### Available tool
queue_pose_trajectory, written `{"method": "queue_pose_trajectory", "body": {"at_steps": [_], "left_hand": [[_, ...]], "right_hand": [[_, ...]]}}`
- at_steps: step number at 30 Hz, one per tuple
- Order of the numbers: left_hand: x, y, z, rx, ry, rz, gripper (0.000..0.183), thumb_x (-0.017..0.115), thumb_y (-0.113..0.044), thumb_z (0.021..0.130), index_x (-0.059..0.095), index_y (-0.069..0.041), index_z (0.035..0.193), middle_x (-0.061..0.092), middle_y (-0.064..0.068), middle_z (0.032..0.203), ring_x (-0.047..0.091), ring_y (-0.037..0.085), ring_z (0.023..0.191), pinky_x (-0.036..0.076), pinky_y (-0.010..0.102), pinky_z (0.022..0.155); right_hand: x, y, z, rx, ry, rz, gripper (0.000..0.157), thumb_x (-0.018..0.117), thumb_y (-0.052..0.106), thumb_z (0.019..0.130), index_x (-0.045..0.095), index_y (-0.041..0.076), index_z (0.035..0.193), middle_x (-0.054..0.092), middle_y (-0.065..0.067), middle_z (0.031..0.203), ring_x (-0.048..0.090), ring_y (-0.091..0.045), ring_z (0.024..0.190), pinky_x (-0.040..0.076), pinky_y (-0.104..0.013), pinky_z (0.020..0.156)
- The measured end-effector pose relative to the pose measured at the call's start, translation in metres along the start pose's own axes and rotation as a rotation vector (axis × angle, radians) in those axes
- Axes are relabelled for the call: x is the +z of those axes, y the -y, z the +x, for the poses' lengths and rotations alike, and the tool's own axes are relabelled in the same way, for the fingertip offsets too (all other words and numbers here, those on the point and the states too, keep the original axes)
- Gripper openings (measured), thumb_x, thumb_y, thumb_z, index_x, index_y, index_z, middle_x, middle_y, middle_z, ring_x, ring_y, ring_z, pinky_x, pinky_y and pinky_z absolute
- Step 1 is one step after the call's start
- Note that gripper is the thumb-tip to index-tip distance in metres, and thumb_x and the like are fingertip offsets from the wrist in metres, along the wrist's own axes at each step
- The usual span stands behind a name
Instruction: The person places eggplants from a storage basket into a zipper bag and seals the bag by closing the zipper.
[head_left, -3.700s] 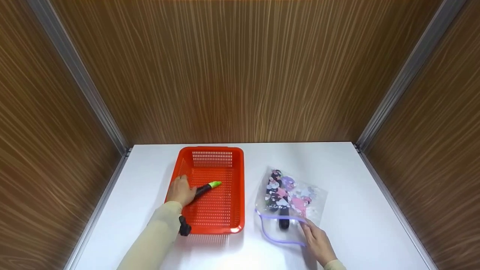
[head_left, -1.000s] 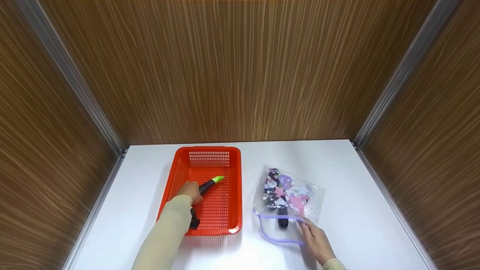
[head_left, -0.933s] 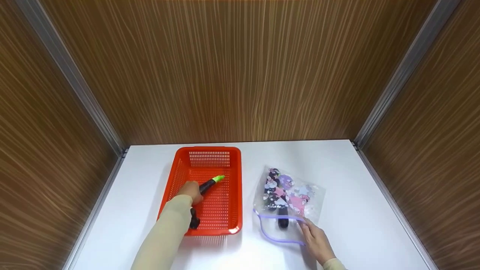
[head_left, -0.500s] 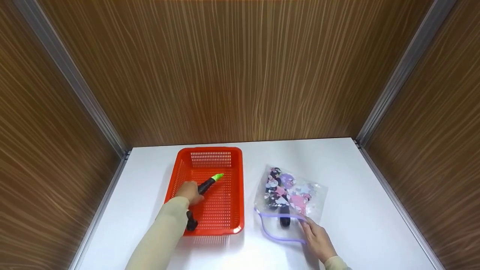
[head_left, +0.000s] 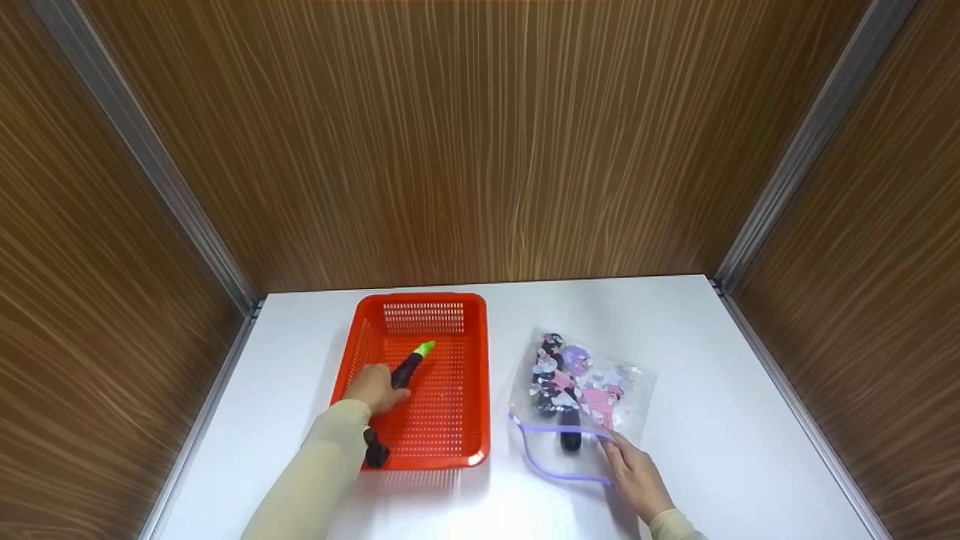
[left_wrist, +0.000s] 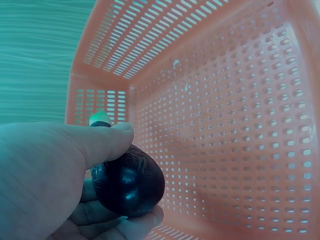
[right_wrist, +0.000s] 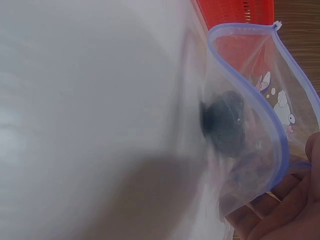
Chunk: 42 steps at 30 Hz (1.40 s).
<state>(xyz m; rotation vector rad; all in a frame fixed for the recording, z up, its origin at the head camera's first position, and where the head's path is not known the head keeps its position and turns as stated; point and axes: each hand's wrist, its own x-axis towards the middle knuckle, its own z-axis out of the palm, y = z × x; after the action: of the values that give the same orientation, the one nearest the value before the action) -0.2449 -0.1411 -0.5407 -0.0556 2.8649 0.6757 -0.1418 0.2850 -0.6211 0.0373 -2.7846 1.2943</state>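
Note:
My left hand (head_left: pixel 377 388) grips a dark purple eggplant (head_left: pixel 406 370) with a bright green stem end, inside the red basket (head_left: pixel 486 390). In the left wrist view, thumb and fingers wrap round the eggplant (left_wrist: pixel 131 182), its rounded end toward the camera. On the right, my right hand (head_left: pixel 636 476) pinches the edge of a clear zip bag (head_left: pixel 634 397) printed with cartoon figures. Its purple-rimmed mouth gapes toward the near side. Another dark, rounded object (right_wrist: pixel 225 125) lies in the bag near the mouth, partly covered by the print; it looks like a second eggplant.
A white table (head_left: pixel 720 397) carries the basket and bag, with a gap between them. Wood-grain panels (head_left: pixel 480 142) enclose the back and both sides, with grey metal strips (head_left: pixel 795 150) along the corners.
Over the last second the eggplant in my left hand has swung so its green end points more away and slightly left. My right hand keeps its hold on the bag, nearly still.

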Motion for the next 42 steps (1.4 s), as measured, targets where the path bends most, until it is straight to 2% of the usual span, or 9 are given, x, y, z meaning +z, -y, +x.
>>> {"method": "queue_pose_trajectory", "body": {"at_steps": [11,18,23,28,34,42], "left_hand": [[-0.002,-0.004,-0.014,0.023,-0.046,-0.073,0.035,0.072,-0.039,0.076,0.058,-0.008,0.085,0.053,0.005,0.072,0.049,0.019,0.062,0.036,0.031,0.054],[-0.003,-0.013,-0.027,0.037,-0.032,-0.175,0.042,0.071,-0.041,0.076,0.060,-0.008,0.100,0.055,0.005,0.076,0.051,0.019,0.065,0.039,0.030,0.055],[-0.003,-0.022,-0.036,0.106,-0.030,-0.208,0.049,0.070,-0.040,0.077,0.059,-0.007,0.113,0.057,0.003,0.077,0.052,0.017,0.064,0.041,0.029,0.054],[-0.002,-0.033,-0.045,0.189,-0.039,-0.215,0.054,0.070,-0.040,0.077,0.058,-0.006,0.117,0.057,0.002,0.080,0.053,0.016,0.065,0.043,0.028,0.055],[0.000,-0.049,-0.058,0.230,0.003,-0.265,0.057,0.068,-0.045,0.077,0.056,-0.008,0.118,0.057,0.002,0.083,0.054,0.018,0.068,0.045,0.030,0.058],[0.008,-0.072,-0.073,0.276,0.033,-0.288,0.055,0.069,-0.045,0.075,0.057,-0.010,0.115,0.057,0.000,0.084,0.054,0.017,0.073,0.047,0.030,0.063]], "right_hand": [[0.001,-0.001,0.000,-0.018,-0.017,0.001,0.043,0.039,0.035,0.098,0.054,0.005,0.126,0.055,-0.017,0.122,0.050,-0.037,0.112,0.033,-0.048,0.096],[0.002,0.000,0.001,-0.040,-0.028,-0.010,0.042,0.039,0.033,0.098,0.054,0.005,0.125,0.056,-0.018,0.120,0.050,-0.038,0.111,0.034,-0.049,0.095],[0.002,-0.001,0.000,-0.032,-0.014,-0.002,0.044,0.038,0.035,0.098,0.053,0.004,0.126,0.055,-0.020,0.120,0.050,-0.039,0.111,0.034,-0.050,0.095],[0.002,-0.001,0.000,-0.043,-0.013,0.009,0.045,0.038,0.035,0.098,0.053,0.002,0.126,0.055,-0.021,0.120,0.050,-0.039,0.111,0.034,-0.050,0.095],[0.003,-0.001,0.000,-0.052,-0.028,0.009,0.044,0.038,0.034,0.098,0.054,0.003,0.125,0.056,-0.020,0.119,0.050,-0.038,0.111,0.034,-0.050,0.095],[0.004,-0.002,0.000,-0.015,-0.008,0.011,0.049,0.036,0.038,0.098,0.051,0.001,0.127,0.053,-0.021,0.123,0.047,-0.039,0.114,0.032,-0.050,0.097]]}}
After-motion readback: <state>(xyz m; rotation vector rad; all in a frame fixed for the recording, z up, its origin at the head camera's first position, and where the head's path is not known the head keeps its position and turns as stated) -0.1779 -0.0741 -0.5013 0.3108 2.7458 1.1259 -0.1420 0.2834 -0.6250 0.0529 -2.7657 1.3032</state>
